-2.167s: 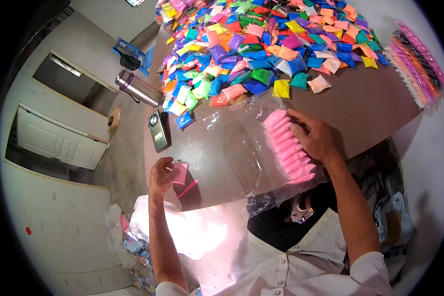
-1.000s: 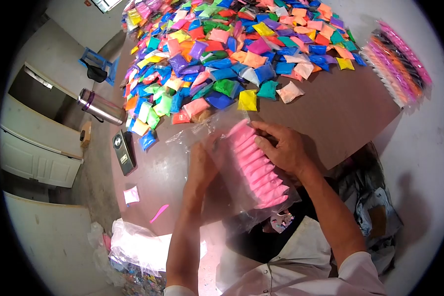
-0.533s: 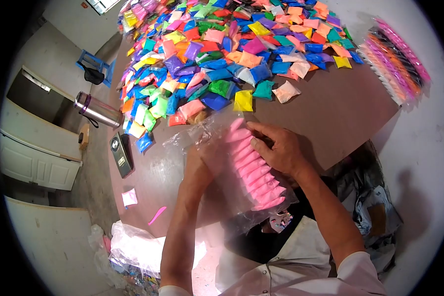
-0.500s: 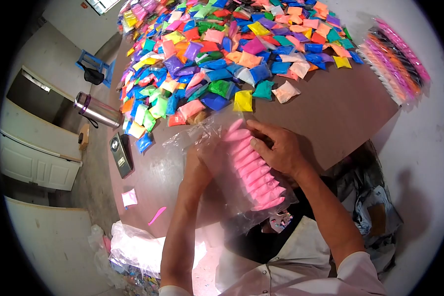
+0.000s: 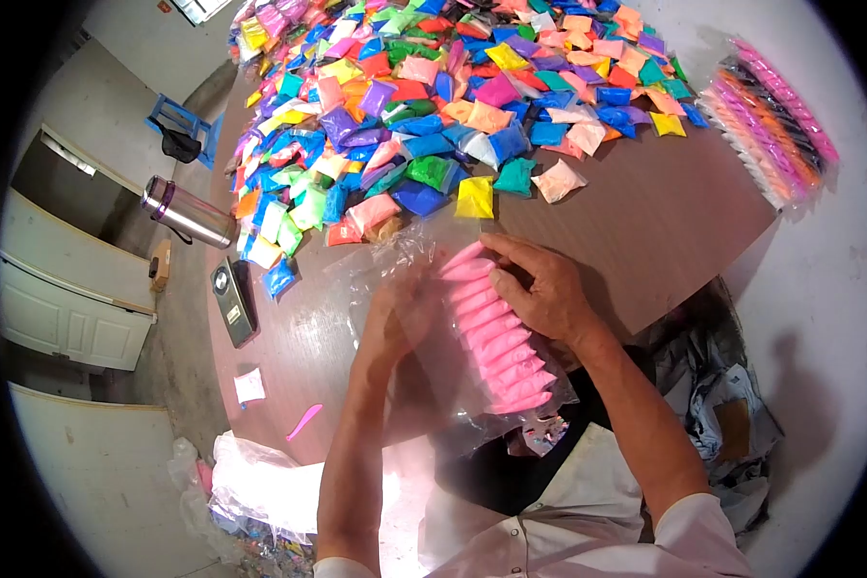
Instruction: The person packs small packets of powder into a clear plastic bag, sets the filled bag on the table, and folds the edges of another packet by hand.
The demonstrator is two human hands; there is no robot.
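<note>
1. While the right hand, half-curled, grips the clear bag, pink packets lie inside it, between both hands.
2. Through the bag, the left hand looks hazy; its grip and openness cannot be told.

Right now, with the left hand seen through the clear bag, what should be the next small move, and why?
Probably the left hand should press the topmost pink packet into line with the row, because it slants more steeply than its neighbours, that hand is near it, and the right hand is at that end of the row.
</note>
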